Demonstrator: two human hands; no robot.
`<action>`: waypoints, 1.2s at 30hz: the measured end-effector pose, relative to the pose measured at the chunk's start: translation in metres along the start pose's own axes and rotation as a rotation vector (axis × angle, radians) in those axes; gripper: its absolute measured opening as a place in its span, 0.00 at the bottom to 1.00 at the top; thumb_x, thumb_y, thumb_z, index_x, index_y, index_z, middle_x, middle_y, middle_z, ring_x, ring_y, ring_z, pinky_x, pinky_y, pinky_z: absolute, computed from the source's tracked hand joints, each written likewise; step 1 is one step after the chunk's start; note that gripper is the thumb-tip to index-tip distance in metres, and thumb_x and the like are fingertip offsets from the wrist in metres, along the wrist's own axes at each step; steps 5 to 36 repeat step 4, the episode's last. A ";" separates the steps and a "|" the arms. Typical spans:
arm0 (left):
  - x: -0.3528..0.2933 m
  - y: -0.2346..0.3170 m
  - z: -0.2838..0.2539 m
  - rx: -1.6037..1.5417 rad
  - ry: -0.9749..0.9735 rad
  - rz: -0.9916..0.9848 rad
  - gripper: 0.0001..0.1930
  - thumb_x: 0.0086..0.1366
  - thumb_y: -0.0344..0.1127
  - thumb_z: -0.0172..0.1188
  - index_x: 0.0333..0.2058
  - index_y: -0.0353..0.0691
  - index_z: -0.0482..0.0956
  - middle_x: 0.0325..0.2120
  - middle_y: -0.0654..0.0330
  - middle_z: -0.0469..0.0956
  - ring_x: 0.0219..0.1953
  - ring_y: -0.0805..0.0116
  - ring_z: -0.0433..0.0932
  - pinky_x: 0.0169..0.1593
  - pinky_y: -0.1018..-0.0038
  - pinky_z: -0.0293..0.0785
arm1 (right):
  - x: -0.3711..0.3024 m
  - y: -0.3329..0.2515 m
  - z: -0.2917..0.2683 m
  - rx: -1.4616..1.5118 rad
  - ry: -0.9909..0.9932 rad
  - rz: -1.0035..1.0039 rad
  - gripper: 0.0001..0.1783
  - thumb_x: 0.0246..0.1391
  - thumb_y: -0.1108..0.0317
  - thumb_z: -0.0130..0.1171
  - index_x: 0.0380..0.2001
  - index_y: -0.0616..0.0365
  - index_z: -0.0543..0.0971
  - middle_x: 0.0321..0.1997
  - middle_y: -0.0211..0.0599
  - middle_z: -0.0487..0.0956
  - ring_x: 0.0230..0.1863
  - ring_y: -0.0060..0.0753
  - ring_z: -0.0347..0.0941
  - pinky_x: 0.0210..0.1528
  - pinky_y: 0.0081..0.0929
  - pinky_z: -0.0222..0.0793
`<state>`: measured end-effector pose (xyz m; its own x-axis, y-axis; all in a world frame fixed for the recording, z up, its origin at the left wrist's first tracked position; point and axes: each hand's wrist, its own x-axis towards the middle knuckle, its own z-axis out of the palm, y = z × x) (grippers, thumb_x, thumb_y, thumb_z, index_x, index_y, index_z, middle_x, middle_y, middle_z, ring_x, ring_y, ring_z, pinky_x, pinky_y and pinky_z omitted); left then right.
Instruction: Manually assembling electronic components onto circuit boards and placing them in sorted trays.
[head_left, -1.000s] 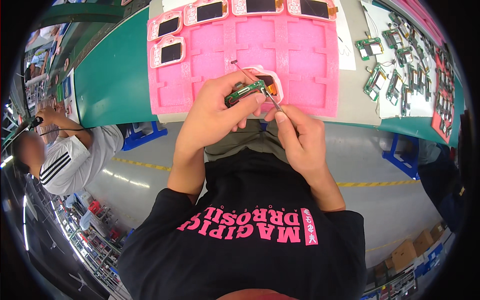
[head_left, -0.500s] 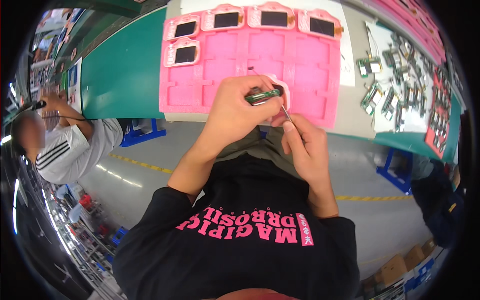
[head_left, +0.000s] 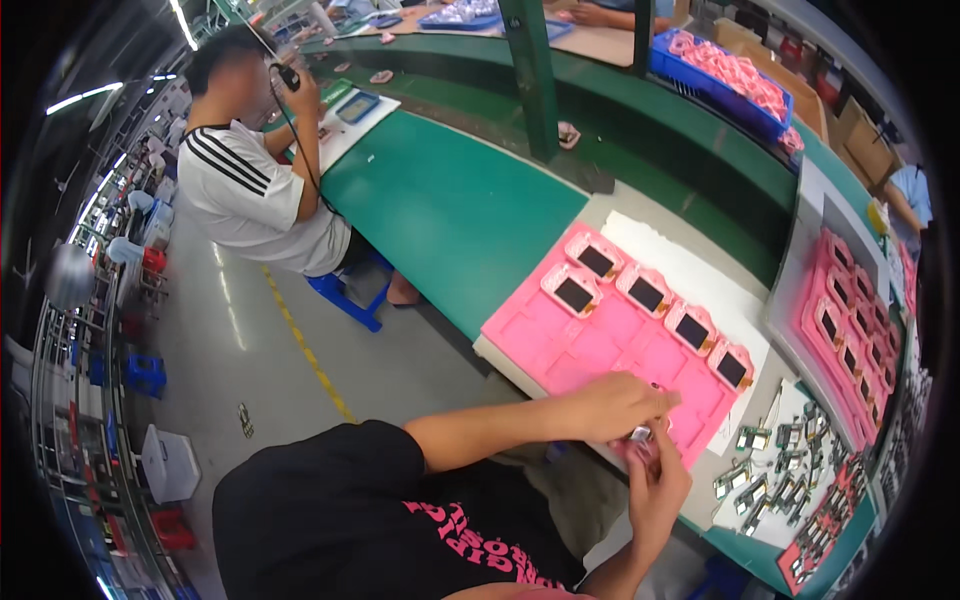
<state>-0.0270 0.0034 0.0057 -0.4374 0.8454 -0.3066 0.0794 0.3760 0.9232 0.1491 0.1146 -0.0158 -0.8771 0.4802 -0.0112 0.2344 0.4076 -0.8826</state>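
Note:
My left hand (head_left: 615, 405) and my right hand (head_left: 660, 485) meet over the near edge of a pink foam tray (head_left: 525, 340). Between them is a small pink housing (head_left: 652, 458), with a silvery part (head_left: 640, 433) showing at its top. My right thumb and fingers close round the housing from below. The left fingers bend over its upper side, and their tips are partly hidden. No tool can be made out in either hand. Along the tray's far side lie several pink camera-shaped housings (head_left: 645, 292) with dark screens.
Several small circuit boards with wires (head_left: 785, 465) lie on white sheets to the right. Beyond them, stacked pink trays (head_left: 850, 330) hold more housings. A green post (head_left: 530, 80) rises behind the bench. On the left sits a co-worker (head_left: 250, 190); a blue bin (head_left: 720, 85) holds pink parts.
The view has swung left, bringing the co-worker and far bench in. The green circuit board and thin metal tool seen in my hands earlier no longer show. My hands stay together.

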 end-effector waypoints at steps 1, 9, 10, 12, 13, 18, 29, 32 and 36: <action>0.007 -0.026 0.007 0.085 0.039 0.116 0.24 0.77 0.50 0.49 0.39 0.35 0.86 0.25 0.49 0.82 0.23 0.52 0.78 0.34 0.58 0.77 | 0.005 0.008 0.003 -0.119 -0.013 -0.072 0.24 0.54 0.80 0.71 0.56 0.63 0.86 0.32 0.35 0.84 0.24 0.29 0.71 0.30 0.26 0.69; 0.001 -0.019 -0.011 0.170 -0.104 0.201 0.18 0.78 0.40 0.47 0.52 0.36 0.82 0.35 0.47 0.84 0.23 0.58 0.80 0.30 0.62 0.77 | 0.023 0.020 0.004 -0.185 0.030 -0.220 0.24 0.54 0.79 0.73 0.56 0.63 0.86 0.35 0.38 0.87 0.28 0.30 0.79 0.33 0.28 0.76; 0.001 -0.019 -0.011 0.170 -0.104 0.201 0.18 0.78 0.40 0.47 0.52 0.36 0.82 0.35 0.47 0.84 0.23 0.58 0.80 0.30 0.62 0.77 | 0.023 0.020 0.004 -0.185 0.030 -0.220 0.24 0.54 0.79 0.73 0.56 0.63 0.86 0.35 0.38 0.87 0.28 0.30 0.79 0.33 0.28 0.76; 0.001 -0.019 -0.011 0.170 -0.104 0.201 0.18 0.78 0.40 0.47 0.52 0.36 0.82 0.35 0.47 0.84 0.23 0.58 0.80 0.30 0.62 0.77 | 0.023 0.020 0.004 -0.185 0.030 -0.220 0.24 0.54 0.79 0.73 0.56 0.63 0.86 0.35 0.38 0.87 0.28 0.30 0.79 0.33 0.28 0.76; 0.001 -0.019 -0.011 0.170 -0.104 0.201 0.18 0.78 0.40 0.47 0.52 0.36 0.82 0.35 0.47 0.84 0.23 0.58 0.80 0.30 0.62 0.77 | 0.023 0.020 0.004 -0.185 0.030 -0.220 0.24 0.54 0.79 0.73 0.56 0.63 0.86 0.35 0.38 0.87 0.28 0.30 0.79 0.33 0.28 0.76; 0.001 -0.019 -0.011 0.170 -0.104 0.201 0.18 0.78 0.40 0.47 0.52 0.36 0.82 0.35 0.47 0.84 0.23 0.58 0.80 0.30 0.62 0.77 | 0.023 0.020 0.004 -0.185 0.030 -0.220 0.24 0.54 0.79 0.73 0.56 0.63 0.86 0.35 0.38 0.87 0.28 0.30 0.79 0.33 0.28 0.76; 0.001 -0.019 -0.011 0.170 -0.104 0.201 0.18 0.78 0.40 0.47 0.52 0.36 0.82 0.35 0.47 0.84 0.23 0.58 0.80 0.30 0.62 0.77 | 0.023 0.020 0.004 -0.185 0.030 -0.220 0.24 0.54 0.79 0.73 0.56 0.63 0.86 0.35 0.38 0.87 0.28 0.30 0.79 0.33 0.28 0.76; 0.001 -0.019 -0.011 0.170 -0.104 0.201 0.18 0.78 0.40 0.47 0.52 0.36 0.82 0.35 0.47 0.84 0.23 0.58 0.80 0.30 0.62 0.77 | 0.023 0.020 0.004 -0.185 0.030 -0.220 0.24 0.54 0.79 0.73 0.56 0.63 0.86 0.35 0.38 0.87 0.28 0.30 0.79 0.33 0.28 0.76; 0.001 -0.019 -0.011 0.170 -0.104 0.201 0.18 0.78 0.40 0.47 0.52 0.36 0.82 0.35 0.47 0.84 0.23 0.58 0.80 0.30 0.62 0.77 | 0.023 0.020 0.004 -0.185 0.030 -0.220 0.24 0.54 0.79 0.73 0.56 0.63 0.86 0.35 0.38 0.87 0.28 0.30 0.79 0.33 0.28 0.76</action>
